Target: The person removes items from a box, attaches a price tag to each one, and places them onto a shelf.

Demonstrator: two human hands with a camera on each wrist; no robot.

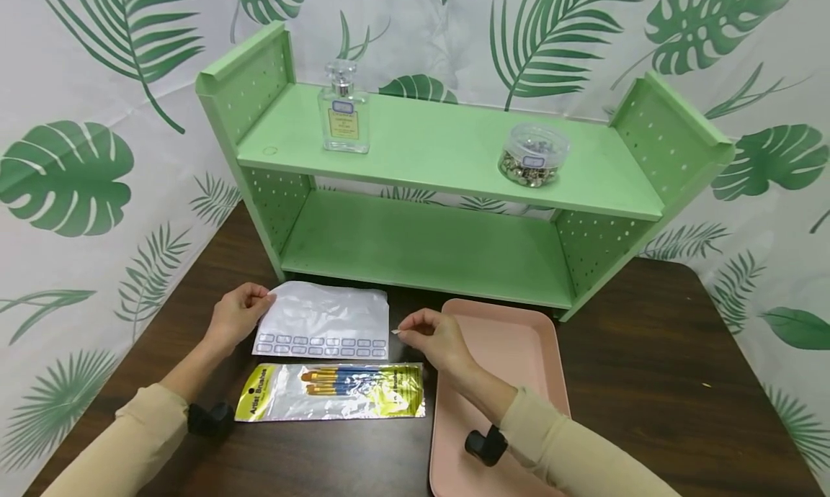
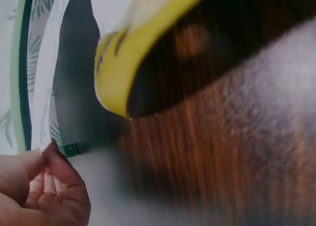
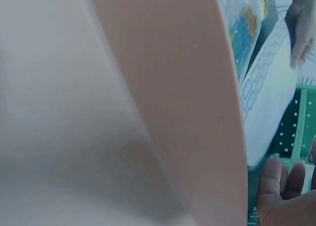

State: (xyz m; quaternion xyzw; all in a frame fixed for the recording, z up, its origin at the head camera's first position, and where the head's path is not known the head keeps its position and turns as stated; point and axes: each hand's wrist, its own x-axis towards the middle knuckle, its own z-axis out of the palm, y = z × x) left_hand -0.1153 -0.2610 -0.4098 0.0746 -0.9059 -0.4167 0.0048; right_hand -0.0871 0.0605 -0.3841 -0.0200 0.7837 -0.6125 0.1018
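My left hand (image 1: 238, 313) pinches the upper left edge of a white sheet of blue-bordered labels (image 1: 331, 313) between thumb and finger. Two rows of small labels run along the sheet's lower edge; the upper part is blank. In the left wrist view the same hand (image 2: 47, 191) grips the sheet's edge (image 2: 47, 88). Just off the sheet's right side, my right hand (image 1: 441, 338) pinches a small label (image 1: 395, 331) at its fingertips, above the tray's left rim. Directly below the sheet lies a clear packet of artist brushes (image 1: 337, 391) with yellow ends.
A pink tray (image 1: 499, 324) lies under my right forearm. Behind stands a green two-tier shelf (image 1: 421, 241). On its top tier are a labelled glass perfume bottle (image 1: 345, 119) and a labelled round clear jar (image 1: 534, 155) of small metallic pieces. A tiny yellow scrap (image 1: 706, 385) lies on the dark table.
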